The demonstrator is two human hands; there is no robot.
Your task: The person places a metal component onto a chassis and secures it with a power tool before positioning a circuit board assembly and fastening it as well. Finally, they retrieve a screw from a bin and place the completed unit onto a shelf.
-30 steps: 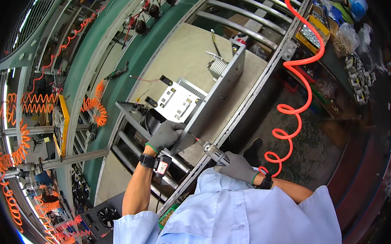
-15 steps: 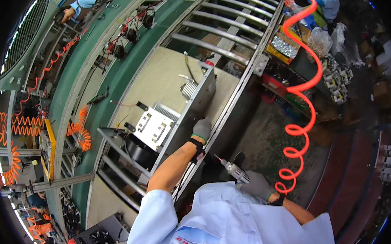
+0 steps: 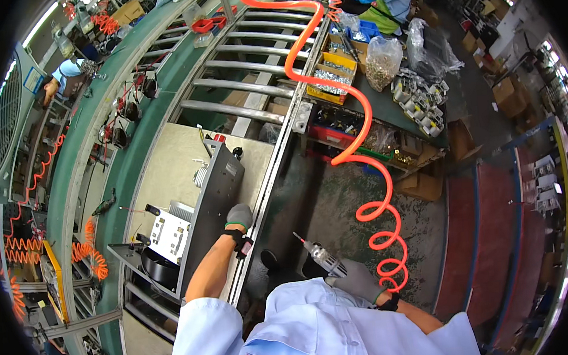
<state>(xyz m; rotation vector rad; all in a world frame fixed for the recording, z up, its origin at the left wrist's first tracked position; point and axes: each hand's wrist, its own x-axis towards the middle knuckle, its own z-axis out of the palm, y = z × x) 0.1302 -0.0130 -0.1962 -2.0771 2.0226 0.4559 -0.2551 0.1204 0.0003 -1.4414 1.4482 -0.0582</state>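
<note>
My right hand (image 3: 363,280), in a grey glove, is wrapped round a pneumatic screwdriver (image 3: 325,258). The tool lies in front of my body, its thin bit pointing up and to the left. My gloved left hand (image 3: 239,215) is beside the dark outer side of a metal chassis (image 3: 211,201), its fingers curled in; what they may hold is hidden. Inside the open chassis sit a white plate (image 3: 169,237) with slots, a finned heatsink, a black round duct (image 3: 159,266) and a coiled metal part (image 3: 201,176). The chassis rests on a pale board (image 3: 173,152).
An orange coiled air hose (image 3: 366,117) hangs down toward my right hand. Metal rollers (image 3: 242,83) continue beyond the board. At right, a bench carries yellow bins (image 3: 331,77) of small metal parts and plastic bags (image 3: 384,61). A person (image 3: 387,2) stands behind it. Across, a green conveyor (image 3: 113,201) runs alongside.
My view has swung to the right, so the chassis and rollers appear farther left and more of the bench shows. My left hand stays beside the chassis; my right hand still grips the screwdriver.
</note>
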